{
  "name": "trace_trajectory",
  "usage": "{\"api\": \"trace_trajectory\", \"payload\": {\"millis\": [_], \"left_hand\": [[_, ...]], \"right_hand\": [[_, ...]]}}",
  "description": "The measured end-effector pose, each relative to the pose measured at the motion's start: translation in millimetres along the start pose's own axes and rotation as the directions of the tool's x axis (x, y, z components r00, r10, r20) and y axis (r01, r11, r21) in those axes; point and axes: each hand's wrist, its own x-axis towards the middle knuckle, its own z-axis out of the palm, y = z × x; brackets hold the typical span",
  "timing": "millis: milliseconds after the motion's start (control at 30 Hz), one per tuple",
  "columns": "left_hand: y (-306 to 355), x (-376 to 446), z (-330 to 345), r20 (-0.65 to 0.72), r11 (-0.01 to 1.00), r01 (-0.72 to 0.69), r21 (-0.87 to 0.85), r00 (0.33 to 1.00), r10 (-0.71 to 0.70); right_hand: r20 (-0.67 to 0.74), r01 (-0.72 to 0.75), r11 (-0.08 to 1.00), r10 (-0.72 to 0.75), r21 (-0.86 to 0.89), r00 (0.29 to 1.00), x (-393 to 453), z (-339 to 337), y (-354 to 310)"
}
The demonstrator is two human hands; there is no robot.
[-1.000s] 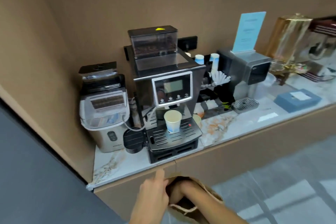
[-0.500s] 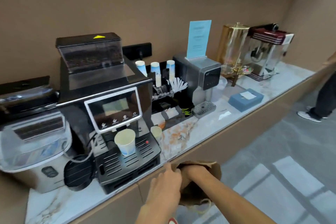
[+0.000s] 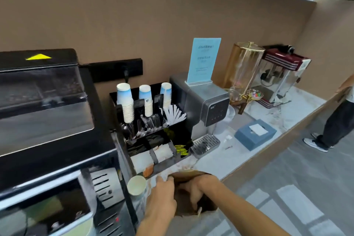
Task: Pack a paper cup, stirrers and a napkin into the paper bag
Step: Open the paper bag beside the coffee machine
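Observation:
A brown paper bag (image 3: pixel 188 176) is held open at the counter's front edge. My left hand (image 3: pixel 162 195) grips its near-left rim. My right hand (image 3: pixel 197 189) reaches down inside the bag; whether it holds anything is hidden. A single paper cup (image 3: pixel 136 188) stands upright on the counter just left of the bag. Three stacks of blue-and-white paper cups (image 3: pixel 125 105) stand in a black organiser (image 3: pixel 183 156), with white stirrers (image 3: pixel 175 115) fanned at its right and napkins (image 3: pixel 162 152) in the lower tray.
A black coffee machine (image 3: pixel 47 120) fills the left. Right of the organiser are a grey water dispenser (image 3: pixel 206 105), a blue tissue box (image 3: pixel 255 134), a gold drink dispenser (image 3: pixel 243 71) and a popcorn machine (image 3: pixel 283 74). A person (image 3: pixel 337 119) stands at far right.
The view has swung right and closer to the counter. The bag has come up to the counter edge near the organiser. Both hands stay at the bag, right hand inside.

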Motion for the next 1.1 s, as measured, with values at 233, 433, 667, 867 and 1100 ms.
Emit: {"api": "trace_trajectory", "payload": {"millis": [233, 433, 667, 867, 1100], "left_hand": [[0, 56, -7, 0.011, 0.995, 0.073, -0.072, 0.997, -0.073], [-3, 76, 1, -0.004, 0.979, 0.089, -0.185, 0.996, -0.092], [-12, 90, -5, -0.105, 0.902, 0.025, -0.431, 0.992, -0.077], [-4, 105, 1, -0.276, 0.822, -0.117, -0.557, 0.96, -0.05], [-4, 112, 20, -0.359, 0.787, -0.133, -0.603, 0.926, -0.119]], "right_hand": [[0.177, 0.033, 0.994, -0.014, -0.106, 0.984, 48, -18, 14], [0.022, 0.124, 0.99, -0.125, 0.07, 0.992, 66, -41, 10], [0.039, 0.323, 0.946, -0.323, 0.015, 0.946, 88, -76, 17], [0.012, 0.502, 0.864, -0.502, -0.032, 0.865, 93, -111, 40], [-0.079, 0.623, 0.763, -0.62, 0.174, 0.781, 69, -142, 81]]}}
